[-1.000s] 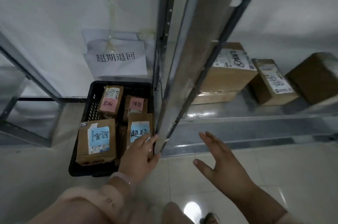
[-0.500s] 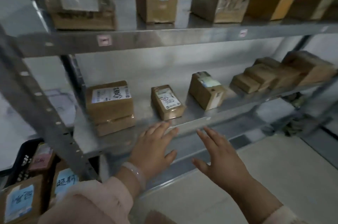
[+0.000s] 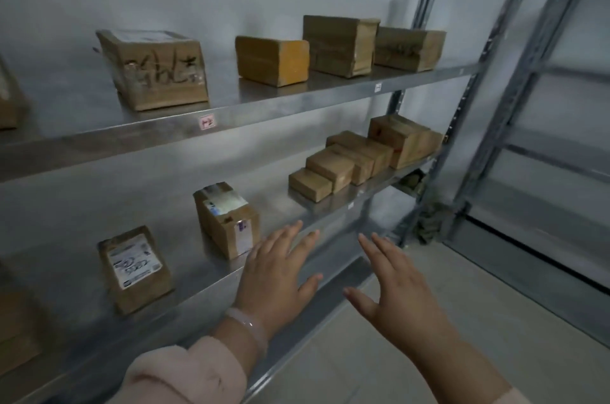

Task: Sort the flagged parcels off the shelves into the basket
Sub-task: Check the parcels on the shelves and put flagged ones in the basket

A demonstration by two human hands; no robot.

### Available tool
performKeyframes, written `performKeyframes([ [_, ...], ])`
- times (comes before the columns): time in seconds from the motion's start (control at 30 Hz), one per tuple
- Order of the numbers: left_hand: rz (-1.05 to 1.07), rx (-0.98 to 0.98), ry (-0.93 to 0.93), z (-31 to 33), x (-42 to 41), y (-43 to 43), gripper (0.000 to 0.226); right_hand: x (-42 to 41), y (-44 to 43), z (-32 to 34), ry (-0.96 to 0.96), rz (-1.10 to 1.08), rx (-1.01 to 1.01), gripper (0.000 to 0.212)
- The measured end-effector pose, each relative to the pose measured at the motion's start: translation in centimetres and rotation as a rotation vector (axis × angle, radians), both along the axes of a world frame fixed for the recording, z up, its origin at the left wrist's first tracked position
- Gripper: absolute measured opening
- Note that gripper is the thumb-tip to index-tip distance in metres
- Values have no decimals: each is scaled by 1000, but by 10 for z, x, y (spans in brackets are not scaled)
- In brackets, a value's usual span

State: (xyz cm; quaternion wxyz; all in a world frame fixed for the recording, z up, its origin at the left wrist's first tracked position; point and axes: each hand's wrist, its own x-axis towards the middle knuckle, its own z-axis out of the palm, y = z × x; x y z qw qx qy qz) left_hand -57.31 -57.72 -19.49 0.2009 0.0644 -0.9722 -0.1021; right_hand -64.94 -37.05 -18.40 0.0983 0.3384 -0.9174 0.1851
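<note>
Brown cardboard parcels stand on two metal shelves. On the lower shelf (image 3: 333, 210) sit a small parcel with a white label (image 3: 135, 268), a taped parcel (image 3: 227, 218) and a row of several stepped boxes (image 3: 359, 156). The upper shelf (image 3: 297, 100) carries a box with black writing (image 3: 158, 70), a yellow-ended box (image 3: 272, 60) and two more boxes (image 3: 340, 44). My left hand (image 3: 277, 275) hovers with fingers spread just right of the taped parcel, holding nothing. My right hand (image 3: 392, 288) is held out open below the shelf edge. The basket is out of view.
A grey upright post (image 3: 468, 126) ends this rack on the right, with a second metal rack (image 3: 561, 106) beyond it. A dark bundle (image 3: 429, 222) lies on the floor by the post. Pale floor tiles (image 3: 412, 367) lie under my right hand.
My view has swung right and up, from the black basket of flagged parcels on the floor to the shelves. Both hands stay empty and spread, now further right along the lower shelf.
</note>
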Motion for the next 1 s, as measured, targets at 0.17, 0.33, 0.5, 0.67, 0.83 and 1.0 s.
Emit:
performKeyframes([
  [0.17,-14,38,-27,-17,-73,-5,66,-52,2,-22,-70,-43,-9,86],
  [0.33,-4,120,-72,-43,-149,-32,64,-122,-17,-38,-87,-27,69,86],
  [0.5,5,148,-132,-55,-226,-67,62,-198,-51,-30,-85,-4,94,84],
  [0.67,46,182,-154,-64,-293,-94,59,-249,-81,-36,-135,15,65,81],
  [0.83,83,221,-207,-84,-334,-103,60,-291,-97,-51,-189,73,88,79],
  [1.0,131,235,-248,-109,-355,-108,61,-344,-116,-59,-220,170,92,74],
])
